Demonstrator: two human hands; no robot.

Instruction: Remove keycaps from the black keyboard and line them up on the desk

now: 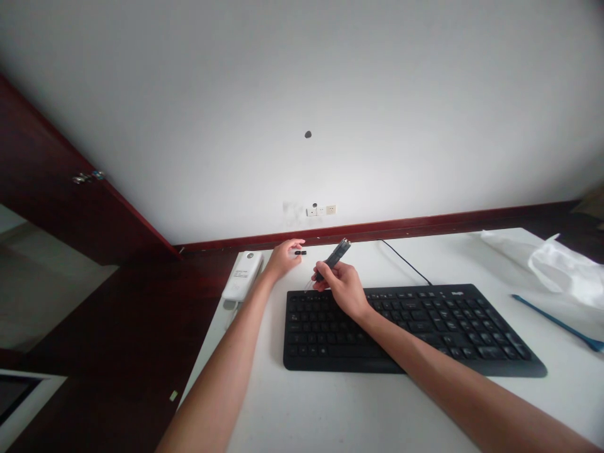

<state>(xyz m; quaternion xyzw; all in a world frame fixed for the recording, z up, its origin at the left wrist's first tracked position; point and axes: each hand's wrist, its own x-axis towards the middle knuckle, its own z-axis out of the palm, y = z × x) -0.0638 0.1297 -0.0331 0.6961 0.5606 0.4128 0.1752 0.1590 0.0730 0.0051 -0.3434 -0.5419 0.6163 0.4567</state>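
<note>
Keyboard, black, lies flat on the white worktop, its long axis running left to right across the person's front. The right forearm crosses above its middle.

Right hand: closed around a dark tool, with the thumb along its side. The hand is positioned over the rear edge of the keyboard, left of center. The tool's long axis is oblique to the keyboard: the upper end points up and to the right, and the thin wire end points down and to the left, toward the rear left corner. Contact between wire and keys cannot be confirmed from this 1 view.

Left hand: fingers curled, with a small black piece apparently pinched at the fingertips. The hand is located beyond the rear left corner of the keyboard, apart from it. The piece lies to the left of the tool, with a narrow gap between the 2 hands. The right hand is nearer to the keys.

Surrounding items: a white device sits beside the left forearm at the worktop edge; a blue strip and a white bag lie to the right of the keyboard.
</note>
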